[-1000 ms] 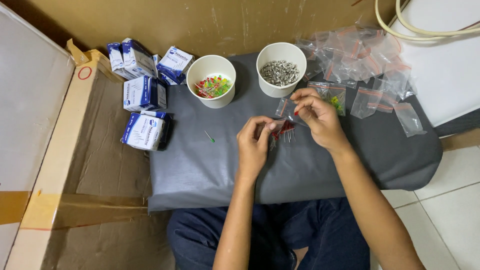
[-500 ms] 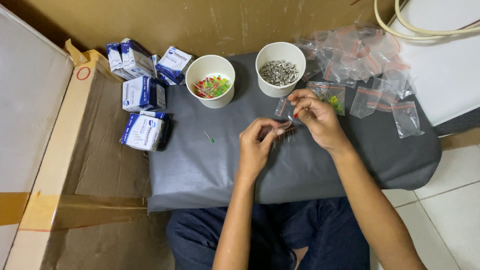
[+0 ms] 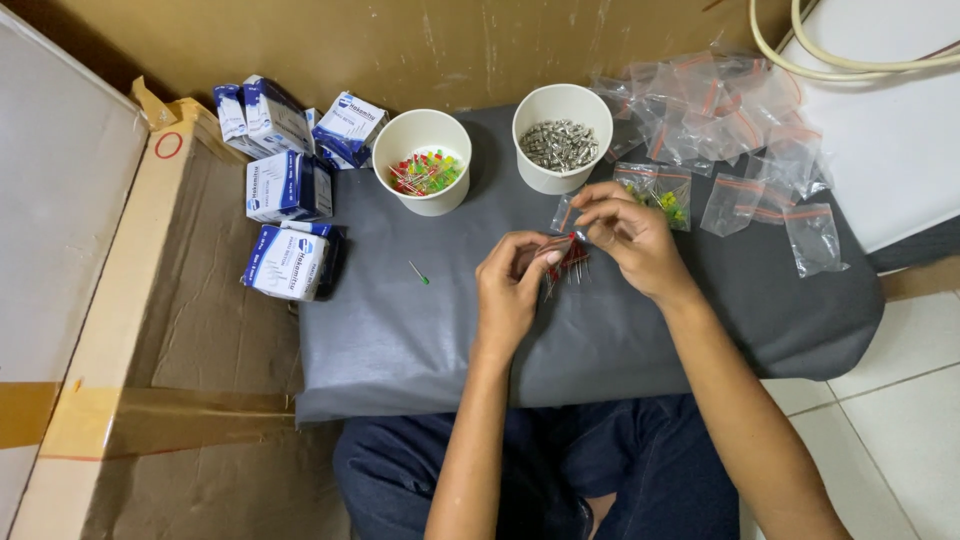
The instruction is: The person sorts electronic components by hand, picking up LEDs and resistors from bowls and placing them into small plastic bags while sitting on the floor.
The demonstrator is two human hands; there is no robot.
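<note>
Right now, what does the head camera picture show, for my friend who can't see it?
Two hands, left hand and right hand, pinch a small clear bag of red LEDs above a grey mat. Behind stand a cup of coloured LEDs and a cup of metal parts.

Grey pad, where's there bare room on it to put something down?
The grey pad is bare along its near-left part, below the loose green LED and left of the left hand. Another free strip lies right of the right hand, under the empty zip bags. It is crowded around the two white cups and the bag pile.
</note>
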